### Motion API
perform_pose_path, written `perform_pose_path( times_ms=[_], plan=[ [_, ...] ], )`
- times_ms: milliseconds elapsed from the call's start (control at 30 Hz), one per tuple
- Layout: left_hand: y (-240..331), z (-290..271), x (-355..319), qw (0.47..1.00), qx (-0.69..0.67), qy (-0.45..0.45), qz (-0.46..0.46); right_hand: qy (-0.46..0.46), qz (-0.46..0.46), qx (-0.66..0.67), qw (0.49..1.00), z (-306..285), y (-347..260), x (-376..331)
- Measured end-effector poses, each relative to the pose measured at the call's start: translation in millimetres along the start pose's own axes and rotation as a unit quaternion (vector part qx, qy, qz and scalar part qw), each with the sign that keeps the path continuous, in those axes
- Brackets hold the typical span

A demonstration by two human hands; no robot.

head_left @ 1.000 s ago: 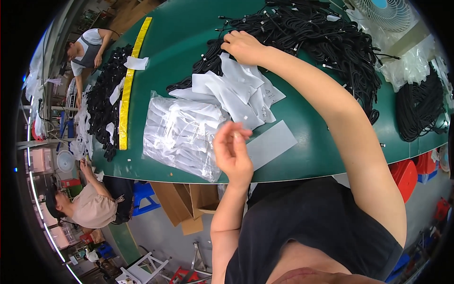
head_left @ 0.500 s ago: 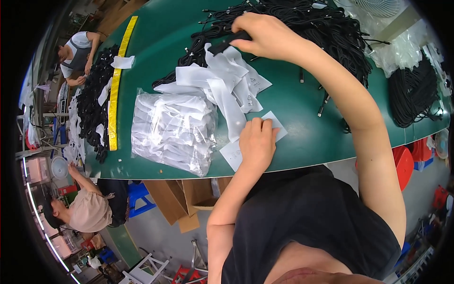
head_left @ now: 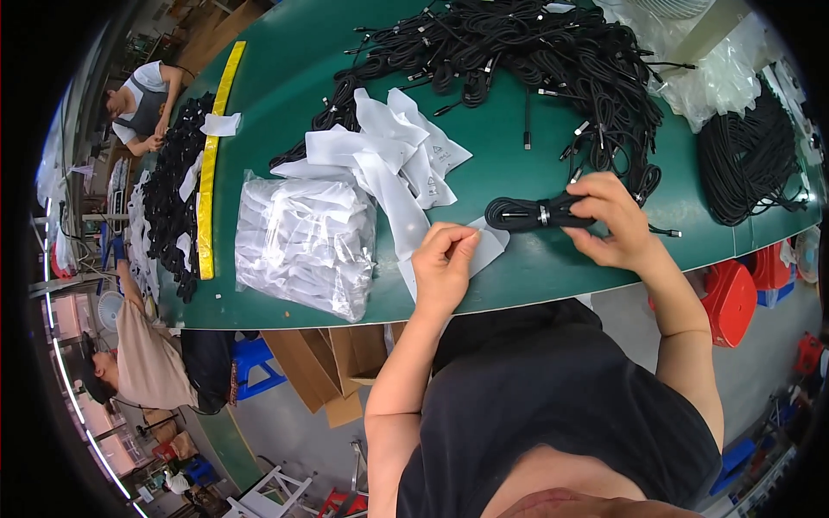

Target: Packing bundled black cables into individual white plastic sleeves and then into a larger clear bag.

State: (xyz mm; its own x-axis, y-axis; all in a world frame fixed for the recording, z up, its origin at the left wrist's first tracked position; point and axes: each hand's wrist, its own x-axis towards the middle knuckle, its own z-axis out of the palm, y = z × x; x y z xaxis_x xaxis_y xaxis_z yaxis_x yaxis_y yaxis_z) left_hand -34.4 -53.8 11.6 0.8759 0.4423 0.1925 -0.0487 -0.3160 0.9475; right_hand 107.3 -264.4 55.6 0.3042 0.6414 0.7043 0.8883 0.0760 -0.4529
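Probably a factory: cable piles point(head_left: 535, 60), packing table point(head_left: 285, 52).

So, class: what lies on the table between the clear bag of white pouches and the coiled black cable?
In the head view, loose white pouches lie between the clear bag and the coiled cable, with the left hand pinching one.
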Motion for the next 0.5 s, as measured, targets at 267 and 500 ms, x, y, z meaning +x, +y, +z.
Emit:
perform_pose_path(
  times_ms=[267,500],
  plan=[
    [1,-4,-2,0.991,-0.133,-0.007,-0.019,-0.044,-0.173,-0.082,0.981,-8,-10,1],
    [4,-8,-5,0.994,-0.106,-0.025,0.028,-0.034,-0.010,0.026,0.999,-6,-22,10]
  ],
)
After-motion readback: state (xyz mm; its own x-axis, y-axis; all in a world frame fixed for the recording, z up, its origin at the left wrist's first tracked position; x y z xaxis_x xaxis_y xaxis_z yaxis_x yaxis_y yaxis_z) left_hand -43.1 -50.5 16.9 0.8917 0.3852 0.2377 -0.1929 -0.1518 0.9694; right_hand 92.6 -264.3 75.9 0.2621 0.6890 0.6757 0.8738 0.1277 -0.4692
